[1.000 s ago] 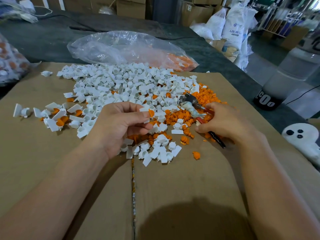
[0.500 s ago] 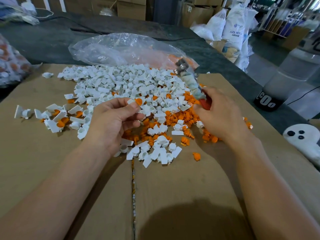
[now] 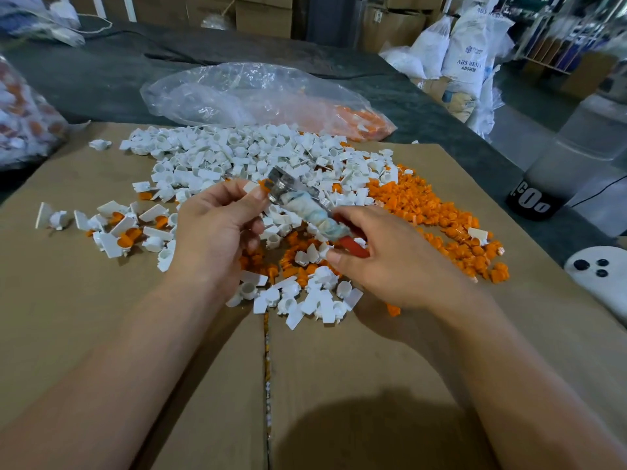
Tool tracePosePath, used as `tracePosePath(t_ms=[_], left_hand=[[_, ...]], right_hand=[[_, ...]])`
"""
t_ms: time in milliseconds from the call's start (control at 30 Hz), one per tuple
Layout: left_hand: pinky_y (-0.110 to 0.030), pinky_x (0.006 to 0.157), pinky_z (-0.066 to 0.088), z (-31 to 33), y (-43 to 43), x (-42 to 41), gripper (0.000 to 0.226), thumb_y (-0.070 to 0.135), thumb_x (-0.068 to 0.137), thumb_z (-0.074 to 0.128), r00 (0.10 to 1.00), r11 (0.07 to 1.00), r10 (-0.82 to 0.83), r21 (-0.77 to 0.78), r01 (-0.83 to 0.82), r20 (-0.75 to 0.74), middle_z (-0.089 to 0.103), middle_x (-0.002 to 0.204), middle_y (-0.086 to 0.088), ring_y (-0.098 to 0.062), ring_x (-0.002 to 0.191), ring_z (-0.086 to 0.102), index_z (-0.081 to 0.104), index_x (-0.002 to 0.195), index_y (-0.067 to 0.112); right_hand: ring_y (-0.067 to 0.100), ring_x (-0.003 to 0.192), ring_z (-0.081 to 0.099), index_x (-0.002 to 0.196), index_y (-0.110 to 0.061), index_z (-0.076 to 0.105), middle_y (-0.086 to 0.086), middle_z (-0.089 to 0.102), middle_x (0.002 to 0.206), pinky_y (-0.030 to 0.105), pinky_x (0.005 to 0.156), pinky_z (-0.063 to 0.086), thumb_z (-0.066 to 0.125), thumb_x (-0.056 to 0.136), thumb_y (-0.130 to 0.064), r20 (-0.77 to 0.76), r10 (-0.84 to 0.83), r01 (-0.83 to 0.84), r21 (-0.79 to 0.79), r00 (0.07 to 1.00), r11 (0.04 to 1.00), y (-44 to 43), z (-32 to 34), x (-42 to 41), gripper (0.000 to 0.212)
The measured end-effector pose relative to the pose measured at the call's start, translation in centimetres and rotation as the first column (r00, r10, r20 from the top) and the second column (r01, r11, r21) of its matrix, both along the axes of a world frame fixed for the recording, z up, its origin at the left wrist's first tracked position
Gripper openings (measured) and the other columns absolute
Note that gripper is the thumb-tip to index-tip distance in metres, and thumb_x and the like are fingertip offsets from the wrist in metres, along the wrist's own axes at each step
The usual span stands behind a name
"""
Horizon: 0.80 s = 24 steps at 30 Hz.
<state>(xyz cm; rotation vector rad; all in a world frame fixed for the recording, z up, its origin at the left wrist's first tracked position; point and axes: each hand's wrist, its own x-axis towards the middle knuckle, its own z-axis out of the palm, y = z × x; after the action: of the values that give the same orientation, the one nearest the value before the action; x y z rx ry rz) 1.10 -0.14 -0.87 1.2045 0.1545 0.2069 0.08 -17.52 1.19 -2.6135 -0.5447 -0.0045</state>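
My left hand (image 3: 213, 228) pinches a small white plastic piece with an orange insert (image 3: 255, 187) between thumb and fingertips. My right hand (image 3: 390, 262) grips pliers (image 3: 305, 206) by their red handles; the tool's middle is wrapped in pale tape and its metal jaws touch the orange insert. Both hands are raised over a heap of white plastic pieces (image 3: 237, 161) and a spread of loose orange inserts (image 3: 427, 205) on flattened cardboard (image 3: 101, 317).
A clear plastic bag (image 3: 244, 93) with orange parts lies behind the heap. Several white pieces with orange inserts (image 3: 122, 228) sit at the left. A second bag (image 3: 23, 113) is at the far left, a dark drum (image 3: 529, 201) and a white object (image 3: 600, 279) at the right.
My right hand lifted the pliers off the heap and swung their jaws left to the piece in my left hand. My left hand rose slightly with that piece.
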Motion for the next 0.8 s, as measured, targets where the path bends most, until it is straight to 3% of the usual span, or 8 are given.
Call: tracePosePath(t_ms=[167, 267, 533, 800], left_hand=[[-0.014, 0.035, 0.031, 0.07, -0.01, -0.04, 0.022, 0.001, 0.086, 0.058, 1.0, 1.0, -0.004, -0.001, 0.004, 0.027, 0.053, 0.046, 0.01, -0.003, 0.039, 0.043, 0.056, 0.068, 0.015], [-0.014, 0.036, 0.031, -0.02, -0.03, -0.06, 0.022, 0.001, 0.086, 0.057, 0.999, 1.0, -0.021, 0.01, 0.021, 0.031, 0.053, 0.048, 0.008, -0.004, 0.039, 0.043, 0.056, 0.068, 0.015], [-0.015, 0.041, 0.041, -0.16, -0.17, -0.12, 0.02, -0.003, 0.086, 0.055, 0.998, 1.0, -0.021, 0.004, 0.021, 0.052, 0.056, 0.052, 0.005, -0.006, 0.045, 0.051, 0.058, 0.071, 0.011], [-0.015, 0.043, 0.045, -0.44, -0.3, -0.08, 0.024, -0.007, 0.086, 0.052, 0.999, 0.999, -0.024, -0.036, 0.026, 0.049, 0.056, 0.052, 0.003, -0.006, 0.045, 0.054, 0.057, 0.069, 0.008]], right_hand=[[0.008, 0.096, 0.041, 0.129, -0.023, 0.043, -0.005, 0.048, 0.112, 0.022, 0.068, 0.03, 0.053, 0.087, -0.041, -0.034, 0.008, -0.009, -0.003, 0.999, 1.0, -0.11, -0.08, -0.01, 0.047], [0.009, 0.09, 0.042, 0.125, -0.022, 0.045, -0.006, 0.048, 0.103, 0.01, 0.067, 0.03, 0.054, 0.088, -0.04, -0.041, 0.029, -0.029, -0.007, 0.999, 1.0, -0.14, 0.02, -0.02, 0.042], [0.002, 0.068, 0.042, 0.109, -0.022, 0.048, -0.014, 0.044, 0.074, 0.014, 0.056, 0.031, 0.056, 0.089, -0.036, -0.056, 0.046, -0.047, -0.003, 0.997, 0.999, 0.12, 0.02, -0.41, 0.025], [0.006, 0.061, 0.04, 0.086, -0.026, 0.041, -0.011, 0.043, 0.069, 0.027, 0.054, 0.034, 0.057, 0.088, -0.031, -0.069, 0.043, -0.041, 0.034, 0.997, 0.999, 0.72, -0.11, -0.58, 0.017]])
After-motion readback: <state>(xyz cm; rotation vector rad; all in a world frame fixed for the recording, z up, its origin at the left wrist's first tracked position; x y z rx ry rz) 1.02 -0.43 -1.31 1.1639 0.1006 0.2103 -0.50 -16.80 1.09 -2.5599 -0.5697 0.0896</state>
